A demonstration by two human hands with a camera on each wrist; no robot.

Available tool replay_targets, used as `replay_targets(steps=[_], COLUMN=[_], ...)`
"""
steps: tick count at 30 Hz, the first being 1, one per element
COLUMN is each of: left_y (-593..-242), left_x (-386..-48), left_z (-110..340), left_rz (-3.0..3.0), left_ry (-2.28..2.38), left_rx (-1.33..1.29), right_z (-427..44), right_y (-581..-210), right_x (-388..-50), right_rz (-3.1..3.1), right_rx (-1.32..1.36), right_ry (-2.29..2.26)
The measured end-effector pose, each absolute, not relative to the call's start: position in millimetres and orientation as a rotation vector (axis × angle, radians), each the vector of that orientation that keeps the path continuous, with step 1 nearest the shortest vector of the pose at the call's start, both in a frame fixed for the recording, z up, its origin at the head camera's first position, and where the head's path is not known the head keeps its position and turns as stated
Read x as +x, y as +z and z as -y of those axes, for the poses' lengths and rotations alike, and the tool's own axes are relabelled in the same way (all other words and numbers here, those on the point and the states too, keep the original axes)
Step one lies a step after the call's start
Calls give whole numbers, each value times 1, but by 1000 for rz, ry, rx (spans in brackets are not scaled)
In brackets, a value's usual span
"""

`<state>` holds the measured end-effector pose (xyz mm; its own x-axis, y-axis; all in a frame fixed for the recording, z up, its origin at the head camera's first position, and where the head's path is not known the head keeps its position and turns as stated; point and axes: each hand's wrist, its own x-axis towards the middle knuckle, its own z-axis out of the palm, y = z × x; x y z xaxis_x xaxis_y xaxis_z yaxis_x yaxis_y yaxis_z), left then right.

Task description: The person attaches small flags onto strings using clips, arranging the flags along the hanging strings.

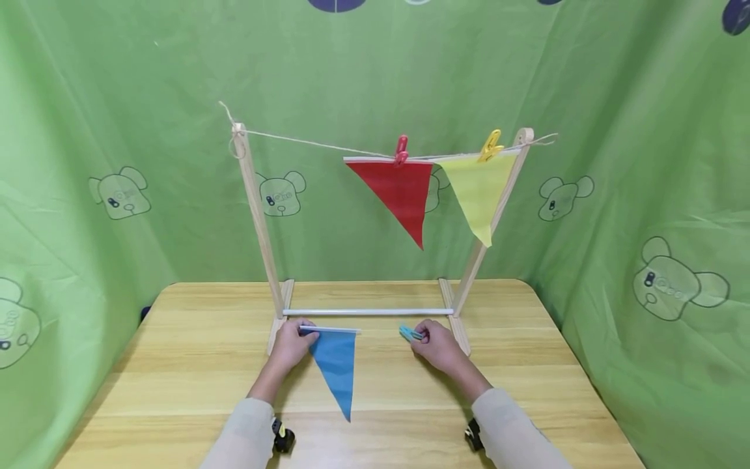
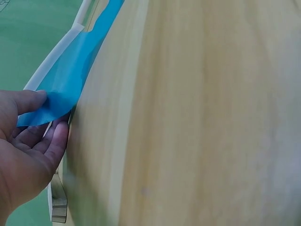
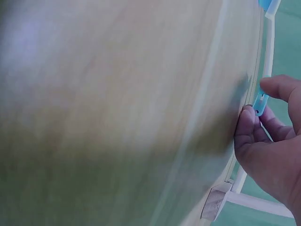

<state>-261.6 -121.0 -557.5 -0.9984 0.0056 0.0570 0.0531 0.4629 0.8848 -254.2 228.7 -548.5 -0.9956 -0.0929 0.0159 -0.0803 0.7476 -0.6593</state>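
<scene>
My left hand (image 1: 291,344) pinches one end of the white top edge of a blue triangular flag (image 1: 338,365), whose tip points toward me. In the left wrist view the thumb lies on the flag's blue cloth (image 2: 66,89) and fingers sit behind it. A light-blue clothespin (image 1: 410,333) is between the thumb and fingers of my right hand (image 1: 441,346); the right wrist view shows the clothespin (image 3: 261,101) partly covered by fingertips. Flag and clothespin are apart. On a string (image 1: 305,141) above hang a red flag (image 1: 404,195) under a red clothespin (image 1: 401,150) and a yellow flag (image 1: 479,192) under a yellow clothespin (image 1: 491,146).
Two wooden posts (image 1: 258,215) carry the string, joined low down by a white bar (image 1: 369,312) just beyond my hands. Their wooden feet (image 1: 459,335) rest on the wooden table (image 1: 527,365). A green curtain (image 1: 351,78) closes off the back and sides.
</scene>
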Motion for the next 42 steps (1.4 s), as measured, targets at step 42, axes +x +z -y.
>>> replay_targets(steps=[42], left_y=[-541], left_x=[-258], left_z=[114], left_rz=[2401], left_ry=[-1847], left_rx=[-76], right_z=[-241], right_y=[-536], right_x=[-250], right_rz=[-2794], right_rx=[-162], right_ry=[-1494])
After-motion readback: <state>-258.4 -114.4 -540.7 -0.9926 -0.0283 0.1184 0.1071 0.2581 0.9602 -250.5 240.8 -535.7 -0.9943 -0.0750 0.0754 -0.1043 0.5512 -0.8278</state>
